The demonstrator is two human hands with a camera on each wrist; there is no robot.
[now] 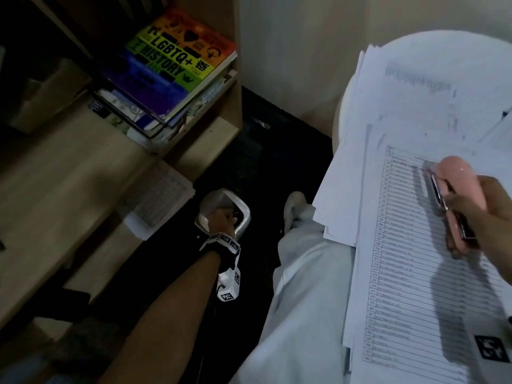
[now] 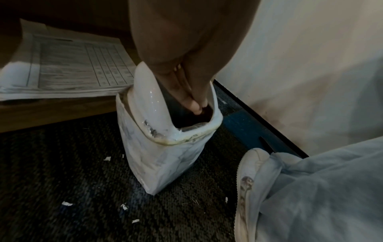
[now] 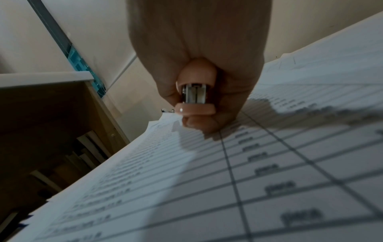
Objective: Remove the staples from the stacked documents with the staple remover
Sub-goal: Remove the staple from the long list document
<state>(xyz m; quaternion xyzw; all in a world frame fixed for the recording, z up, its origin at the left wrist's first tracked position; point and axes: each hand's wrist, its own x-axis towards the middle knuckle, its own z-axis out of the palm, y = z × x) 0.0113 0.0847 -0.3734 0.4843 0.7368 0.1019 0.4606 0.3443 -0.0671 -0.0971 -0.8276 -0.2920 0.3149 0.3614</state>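
The right hand [image 1: 487, 214] grips the pink staple remover [image 1: 454, 198] above the stacked documents [image 1: 415, 273] on the lap. The left hand [image 2: 186, 78] reaches with its fingers together into the small white bin [image 2: 165, 147] on the dark carpet [image 2: 62, 163]; whether it pinches a staple I cannot tell. The documents lie unheld, so they may slide off. A wooden shelf [image 1: 207, 128] with books [image 1: 171, 67] stands at the far left.

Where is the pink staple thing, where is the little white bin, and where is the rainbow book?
pink staple remover [image 1: 457, 176]: head view, on its rounded pink top.
little white bin [image 2: 165, 163]: left wrist view, on its front wall.
rainbow book [image 1: 177, 59]: head view, on its cover.
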